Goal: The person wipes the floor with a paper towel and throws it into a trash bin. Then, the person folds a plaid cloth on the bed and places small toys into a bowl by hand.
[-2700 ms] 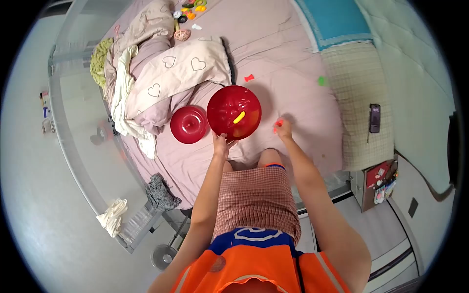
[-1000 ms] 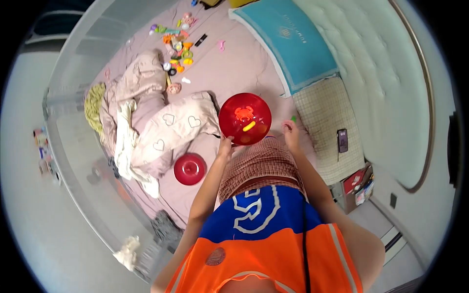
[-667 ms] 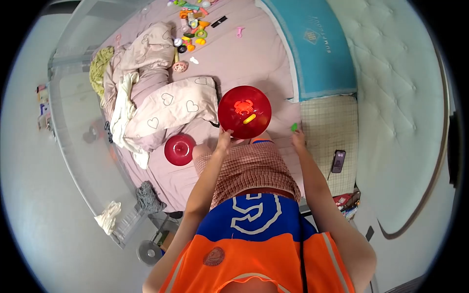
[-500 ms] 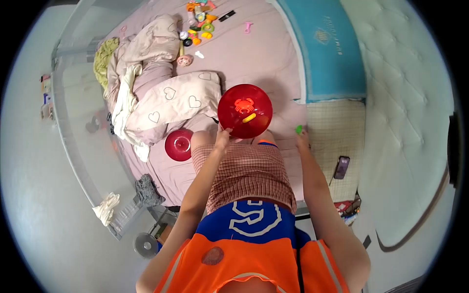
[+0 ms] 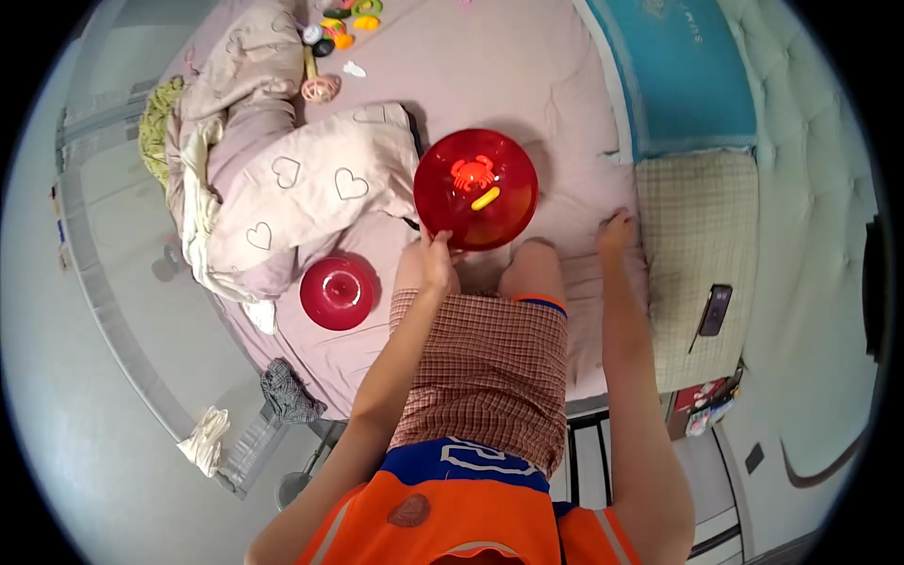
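My left hand (image 5: 436,259) grips the near rim of a large red bowl (image 5: 508,212) above my knees. Inside the bowl lie an orange-red crab toy (image 5: 473,172) and a yellow toy piece (image 5: 486,198). My right hand (image 5: 616,229) is at the right over the pink sheet, near the woven pillow's edge. Its fingers are drawn together, and whatever they hold is hidden; the green piece does not show. A second red bowl (image 5: 337,294) rests on the bed to the left of my legs.
A heart-patterned quilt (image 5: 320,179) lies crumpled at the left. Several toys (image 5: 337,36) are at the top left, near a white piece (image 5: 354,70). At the right are a blue pillow (image 5: 692,80), a woven pillow (image 5: 692,245) and a phone (image 5: 716,311).
The crab has come to be in the bowl. My right hand has moved from the crab's side to the green piece by the pillow, which is now out of sight. My view has shifted.
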A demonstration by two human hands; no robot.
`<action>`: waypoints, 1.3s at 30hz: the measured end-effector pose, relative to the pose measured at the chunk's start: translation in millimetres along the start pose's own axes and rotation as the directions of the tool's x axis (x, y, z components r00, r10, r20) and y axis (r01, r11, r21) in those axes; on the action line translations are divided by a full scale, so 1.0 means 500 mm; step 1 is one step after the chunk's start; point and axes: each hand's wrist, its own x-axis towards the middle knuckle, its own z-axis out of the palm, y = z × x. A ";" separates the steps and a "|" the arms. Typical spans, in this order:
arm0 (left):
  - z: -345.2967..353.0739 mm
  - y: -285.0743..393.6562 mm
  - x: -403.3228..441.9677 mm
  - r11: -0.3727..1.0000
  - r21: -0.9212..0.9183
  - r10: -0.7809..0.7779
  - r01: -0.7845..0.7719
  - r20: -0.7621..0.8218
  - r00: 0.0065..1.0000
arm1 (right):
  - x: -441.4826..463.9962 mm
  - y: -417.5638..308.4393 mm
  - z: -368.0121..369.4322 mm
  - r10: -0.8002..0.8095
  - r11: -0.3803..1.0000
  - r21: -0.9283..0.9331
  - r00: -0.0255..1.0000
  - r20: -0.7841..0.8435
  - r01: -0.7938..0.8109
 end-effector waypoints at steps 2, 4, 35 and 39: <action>-0.011 -0.009 0.008 0.999 0.025 -0.021 0.020 0.013 1.000 | 0.003 0.000 -0.032 -0.030 0.997 0.074 1.000 0.007 0.029; -0.016 -0.021 -0.010 0.998 -0.016 0.053 -0.054 -0.051 0.997 | -0.034 0.038 -0.039 -0.040 0.991 0.132 0.999 0.007 0.039; -0.154 0.065 -0.074 0.992 -0.026 0.128 -0.125 0.162 0.978 | -0.416 -0.473 -0.078 -0.560 0.443 0.659 0.762 -0.325 0.607; -0.237 0.093 -0.063 0.981 0.146 0.119 -0.132 0.091 0.989 | -0.337 -0.388 -0.009 -0.250 0.552 0.739 0.922 -0.295 0.386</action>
